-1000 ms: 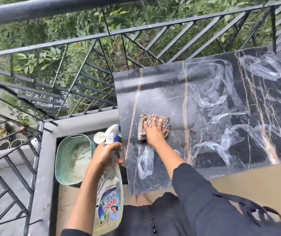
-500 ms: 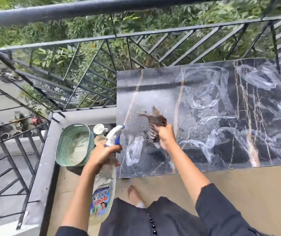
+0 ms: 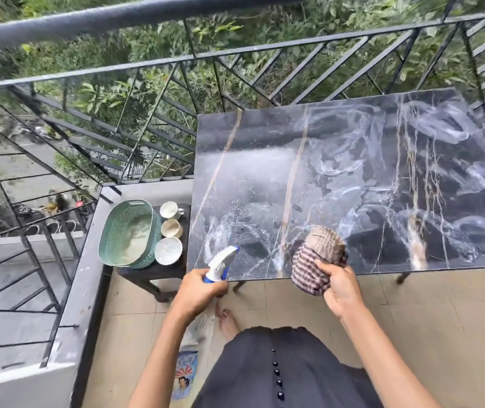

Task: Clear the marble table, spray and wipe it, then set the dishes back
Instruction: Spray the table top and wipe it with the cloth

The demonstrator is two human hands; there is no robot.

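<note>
Spraying comes first: my left hand [image 3: 198,291] is wrapped around the spray bottle [image 3: 219,264], nozzle aimed at the marble surface [image 3: 353,160]. My right hand [image 3: 340,287] clutches the bunched striped cloth [image 3: 316,257] at the near edge. I'd mist evenly, then wipe in overlapping passes. The dishes [image 3: 170,228] wait beside the green basket [image 3: 128,232] on the side stool.

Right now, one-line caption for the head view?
Left hand sprays bottle at marble table; right hand holds cloth at its near edge.

Daylit balcony, black railing [image 3: 235,51], tiled floor [image 3: 429,313]
</note>
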